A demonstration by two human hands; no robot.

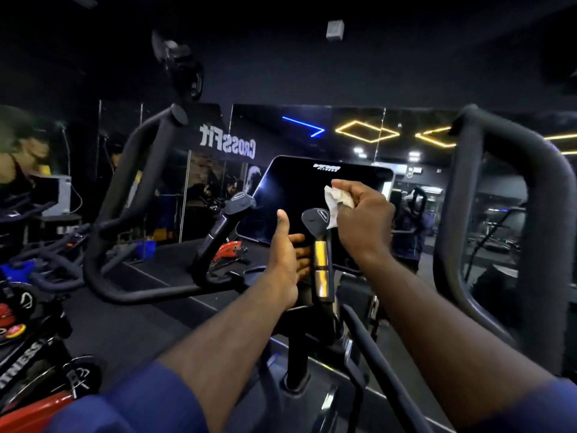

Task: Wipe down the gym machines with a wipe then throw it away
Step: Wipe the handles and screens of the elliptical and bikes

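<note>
I stand at a black cardio machine with a dark glossy console screen [299, 195]. My right hand [362, 220] grips a crumpled white wipe [335, 203] and holds it against the screen's right part, just above the right inner handle [318, 248] with its metal sensor plates. My left hand [288, 260] has its thumb up and its straight fingers touching the side of that handle. A second inner handle [228, 223] rises to the left of the screen.
Large black loop handlebars frame the console, one on the left [131, 189] and one on the right [505, 232]. A mirror wall [359, 132] behind reflects ceiling lights and a CrossFit sign. Battle ropes [50, 264] and weight plates [18, 310] lie at the left.
</note>
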